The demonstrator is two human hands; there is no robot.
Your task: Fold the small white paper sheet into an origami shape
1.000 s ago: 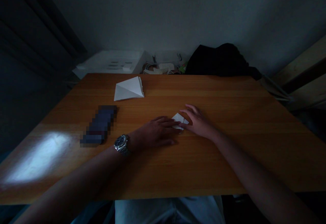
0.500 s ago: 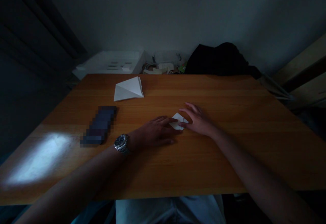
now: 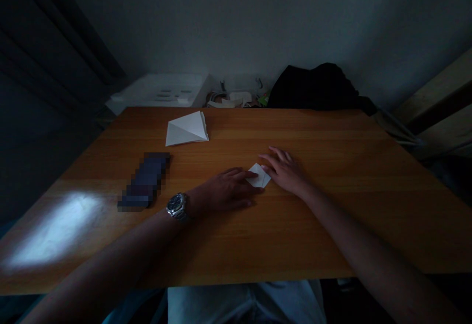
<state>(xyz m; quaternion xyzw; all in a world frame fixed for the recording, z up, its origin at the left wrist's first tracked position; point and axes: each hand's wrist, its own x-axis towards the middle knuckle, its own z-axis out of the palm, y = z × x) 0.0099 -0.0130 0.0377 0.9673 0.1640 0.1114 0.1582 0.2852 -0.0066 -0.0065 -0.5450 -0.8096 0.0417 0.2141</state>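
Paper fold (image 3: 262, 180) lies approx. mid-counter (image 3: 236, 250), well in from front edge. L hand (image 3: 229, 191) flat, fingertips on it; R hand (image 3: 286, 170) fingers apart, thumb by its R edge; wide wood to R.

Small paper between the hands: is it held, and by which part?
The small paper looks pressed on the table, not grasped: the left hand covers its left part, the right hand is at its right edge.
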